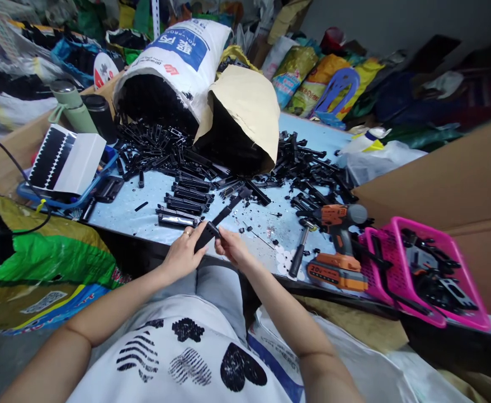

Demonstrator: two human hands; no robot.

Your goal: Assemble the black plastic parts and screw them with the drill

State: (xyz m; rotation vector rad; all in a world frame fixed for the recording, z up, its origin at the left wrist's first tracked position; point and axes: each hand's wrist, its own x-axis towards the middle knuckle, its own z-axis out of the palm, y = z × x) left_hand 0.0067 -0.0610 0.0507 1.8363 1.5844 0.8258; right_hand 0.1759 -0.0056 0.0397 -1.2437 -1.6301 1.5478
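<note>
My left hand (185,249) is closed around the lower end of a long black plastic part (207,234), just off the table's front edge. The thumb and fingers of my right hand (231,245) pinch the same part from the other side. A narrow black arm (229,209) reaches up and away from it toward the table; I cannot tell whether it is joined to the held part. Left of my hands, several similar black bars (189,198) lie in a stacked row. A thin screwdriver-like rod (260,236) rests to the right.
An orange cordless drill (340,246) and a hammer (299,254) lie right, beside a pink basket (438,268) of black parts. A white sack (174,61) and a paper bag (245,106) spill black pieces at the back. A blue tray (73,201) stands left.
</note>
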